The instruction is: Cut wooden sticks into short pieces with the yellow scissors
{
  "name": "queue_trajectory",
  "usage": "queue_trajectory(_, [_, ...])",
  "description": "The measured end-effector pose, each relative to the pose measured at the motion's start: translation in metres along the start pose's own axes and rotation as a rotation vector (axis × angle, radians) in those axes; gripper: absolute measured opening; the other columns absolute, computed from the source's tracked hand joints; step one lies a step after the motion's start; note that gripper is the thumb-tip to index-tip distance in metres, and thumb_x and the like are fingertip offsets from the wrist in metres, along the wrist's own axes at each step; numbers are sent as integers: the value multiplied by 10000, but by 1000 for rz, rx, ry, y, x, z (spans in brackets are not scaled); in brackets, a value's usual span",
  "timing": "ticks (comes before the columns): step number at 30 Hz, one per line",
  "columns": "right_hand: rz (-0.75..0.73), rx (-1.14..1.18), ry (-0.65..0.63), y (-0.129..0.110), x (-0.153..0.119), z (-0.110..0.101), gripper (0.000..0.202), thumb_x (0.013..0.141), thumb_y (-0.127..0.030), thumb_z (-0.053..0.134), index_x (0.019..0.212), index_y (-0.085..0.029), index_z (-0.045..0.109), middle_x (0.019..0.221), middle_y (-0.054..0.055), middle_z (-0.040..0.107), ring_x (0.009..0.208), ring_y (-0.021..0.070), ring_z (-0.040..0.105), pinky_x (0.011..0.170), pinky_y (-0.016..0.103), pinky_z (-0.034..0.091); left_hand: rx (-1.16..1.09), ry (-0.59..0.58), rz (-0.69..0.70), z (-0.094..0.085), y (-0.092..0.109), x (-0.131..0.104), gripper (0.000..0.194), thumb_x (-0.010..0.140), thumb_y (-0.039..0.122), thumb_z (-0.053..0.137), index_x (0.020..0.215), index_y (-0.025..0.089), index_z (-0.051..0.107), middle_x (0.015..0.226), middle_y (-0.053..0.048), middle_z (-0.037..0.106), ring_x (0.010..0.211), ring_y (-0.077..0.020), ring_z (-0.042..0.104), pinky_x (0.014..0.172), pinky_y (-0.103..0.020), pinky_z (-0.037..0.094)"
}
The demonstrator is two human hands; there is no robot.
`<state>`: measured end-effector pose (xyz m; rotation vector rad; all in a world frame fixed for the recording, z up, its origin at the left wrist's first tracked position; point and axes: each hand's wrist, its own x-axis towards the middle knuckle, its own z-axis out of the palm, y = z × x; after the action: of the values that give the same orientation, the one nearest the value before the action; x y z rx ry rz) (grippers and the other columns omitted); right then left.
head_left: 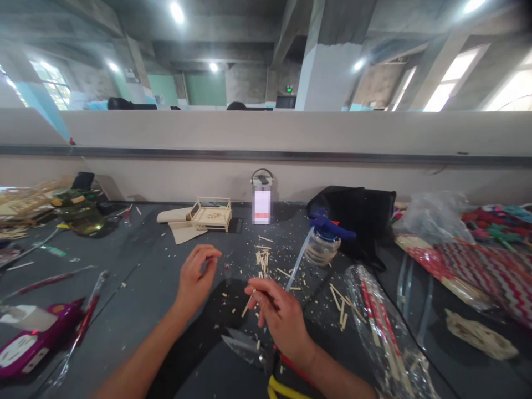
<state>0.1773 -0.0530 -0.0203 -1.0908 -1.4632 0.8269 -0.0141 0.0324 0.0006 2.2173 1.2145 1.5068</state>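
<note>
Right hand (282, 315) has a stick (246, 305) pinched in its fingertips, lower centre; scissors (243, 348) below it. Left hand (198, 274) half-open, nothing in grip, left of centre. Wooden model (211, 215) above it, loose sticks (262, 259) mid-frame.

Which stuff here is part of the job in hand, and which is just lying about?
Likely in the job:
- thin stick, held in the right hand
- cut sticks on the table
- scissors by the right hand
- wooden frame, probably

Apparently just lying about:
- purple device, far left
- greenish jar
- black bag
</note>
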Motion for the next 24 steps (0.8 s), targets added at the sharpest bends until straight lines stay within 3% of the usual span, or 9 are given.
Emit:
queue_trajectory(4, [71,149,23,-1,3,2,259,934,-336,498,1138,-200,583,965,81,733,623,151,696,368,197,516,-25,-38,-9,1,5,1,164,860,96,503,820,200,624,844,-21,632,808,-157,606,728,-269,470])
queue_trajectory(10, [113,224,39,-3,4,0,251,900,-357,565,1091,-198,598,934,76,733,625,151,695,365,183,517,-120,-295,-37,-1,40,1,180,846,94,506,855,202,650,869,-27,659,812,-152,623,733,-269,485])
queue_trajectory(15, [116,211,20,-8,3,-1,173,894,-353,594,968,-202,634,711,1,699,491,110,627,385,175,501,-180,-453,-68,-8,65,-5,173,836,108,556,927,204,666,905,-31,659,865,-164,625,767,-278,493])
queue_trajectory(19, [121,204,-8,-7,1,1,157,893,-363,605,929,-220,550,677,-21,679,532,123,646,400,170,495,-208,-467,-66,-9,68,-23,170,856,138,583,968,228,674,938,-27,647,882,-157,628,792,-266,491])
queue_trajectory(24, [112,162,-148,-8,-5,5,174,897,-378,594,846,-218,547,613,-45,635,492,117,632,372,162,457,-137,-469,-86,-13,57,-47,117,903,180,548,883,227,653,858,-7,630,791,-137,619,719,-237,482])
